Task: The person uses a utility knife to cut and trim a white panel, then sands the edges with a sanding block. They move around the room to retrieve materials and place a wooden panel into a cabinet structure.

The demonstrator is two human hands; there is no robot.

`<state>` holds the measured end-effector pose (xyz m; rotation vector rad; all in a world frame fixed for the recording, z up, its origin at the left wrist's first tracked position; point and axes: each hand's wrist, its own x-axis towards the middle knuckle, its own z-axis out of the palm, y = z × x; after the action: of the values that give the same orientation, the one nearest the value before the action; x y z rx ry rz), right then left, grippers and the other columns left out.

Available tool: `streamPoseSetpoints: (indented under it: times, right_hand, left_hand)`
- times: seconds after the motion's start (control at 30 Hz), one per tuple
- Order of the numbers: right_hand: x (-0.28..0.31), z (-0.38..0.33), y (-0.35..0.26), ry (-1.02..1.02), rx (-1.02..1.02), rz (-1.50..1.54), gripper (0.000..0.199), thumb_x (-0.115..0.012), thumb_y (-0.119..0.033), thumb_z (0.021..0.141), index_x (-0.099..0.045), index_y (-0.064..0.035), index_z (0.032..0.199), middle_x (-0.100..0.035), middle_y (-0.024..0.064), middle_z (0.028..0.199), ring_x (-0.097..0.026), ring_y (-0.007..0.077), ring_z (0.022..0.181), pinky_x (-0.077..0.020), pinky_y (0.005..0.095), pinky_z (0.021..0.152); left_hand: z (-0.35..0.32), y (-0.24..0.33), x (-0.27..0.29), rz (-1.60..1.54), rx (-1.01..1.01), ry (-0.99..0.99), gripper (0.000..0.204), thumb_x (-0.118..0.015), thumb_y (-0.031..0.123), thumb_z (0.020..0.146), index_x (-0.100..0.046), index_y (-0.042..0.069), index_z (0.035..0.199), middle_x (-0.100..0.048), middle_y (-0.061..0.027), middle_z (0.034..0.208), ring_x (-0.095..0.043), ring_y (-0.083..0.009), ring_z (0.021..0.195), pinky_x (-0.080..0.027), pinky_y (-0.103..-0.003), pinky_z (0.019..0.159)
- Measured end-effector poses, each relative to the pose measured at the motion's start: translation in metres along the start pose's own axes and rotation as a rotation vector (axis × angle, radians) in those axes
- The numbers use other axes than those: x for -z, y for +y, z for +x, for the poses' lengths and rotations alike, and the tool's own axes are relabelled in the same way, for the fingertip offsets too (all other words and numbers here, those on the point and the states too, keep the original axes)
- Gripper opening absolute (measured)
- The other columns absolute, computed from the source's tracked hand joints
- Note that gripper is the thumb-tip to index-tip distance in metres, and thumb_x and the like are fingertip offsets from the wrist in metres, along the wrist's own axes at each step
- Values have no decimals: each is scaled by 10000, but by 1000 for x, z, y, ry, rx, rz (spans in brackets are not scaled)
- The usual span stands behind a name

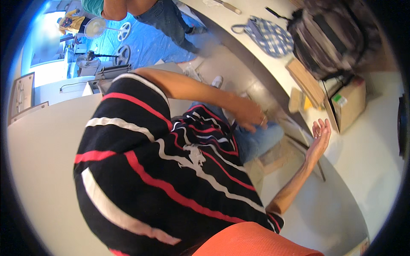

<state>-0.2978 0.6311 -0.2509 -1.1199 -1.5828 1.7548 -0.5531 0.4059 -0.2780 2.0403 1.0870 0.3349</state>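
Observation:
My left hand (250,114) hangs above my lap, near the knee of my blue jeans (261,143). It wears a ring; its fingers are spread a little and slightly blurred, with nothing visible in them. My right hand (319,141) is raised at the edge of the white tabletop (363,162), fingers loosely curled and apart, holding nothing. Closest to it is an opened cardboard box (351,104) with a green label. Beside the box lie a wooden block (304,83) and a smaller tan piece (295,100) next to something yellow.
A dark backpack (329,38) and a blue-white checked pouch (268,37) lie farther along the tabletop. A person in jeans (164,21) stands beyond, on blue sheeting (149,45). Two fans, one a white fan (95,28), and another person (72,22) are in the background. Something orange (256,241) covers the lower edge.

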Motion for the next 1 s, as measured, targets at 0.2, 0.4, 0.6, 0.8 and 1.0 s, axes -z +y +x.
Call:
streamPoseSetpoints:
  times: [0.2,0.4,0.6,0.8,1.0]
  right_hand:
    - [-196,23,97,-448,115,-280,454,-559,-287,1040,-540,18,1376,-651,136,1192,-629,218,1088,-459,360,1023]
    - [-458,31,165,-1084,590,-968,482,-641,-245,954,-547,-76,1395,-634,204,1282,-644,367,1120,-495,438,978]
    - [-616,11,136,-1571,729,-1013,475,-637,-297,951,-545,-124,1385,-648,214,1247,-629,401,1125,-486,492,964]
    - [-706,9,184,-1495,672,-1128,500,-629,-321,952,-535,-113,1397,-646,244,1218,-618,422,1120,-482,499,963]
    - [-727,-7,227,-1745,391,-1218,484,-590,-290,979,-525,-87,1413,-641,236,1246,-618,393,1149,-479,450,990]
  left_hand:
    - [-121,-158,-96,-147,-52,-37,537,-558,401,985,-527,73,1410,-588,-204,1341,-564,-374,1232,-451,-467,1044]
    - [-292,-278,-237,-244,882,804,540,-555,426,979,-554,42,1358,-599,-235,1293,-574,-418,1193,-451,-523,1033]
    - [-458,-286,-433,-679,996,1153,446,-594,244,964,-527,9,1337,-642,-197,1236,-618,-319,1137,-501,-424,969]
    - [-504,-279,-538,-862,1503,784,410,-541,308,989,-617,-11,1235,-627,-238,1264,-566,-404,1211,-421,-484,1054]
    - [-515,-228,-464,-1048,1375,1444,452,-548,343,971,-646,-16,1227,-686,-251,1182,-665,-373,1105,-512,-445,966]
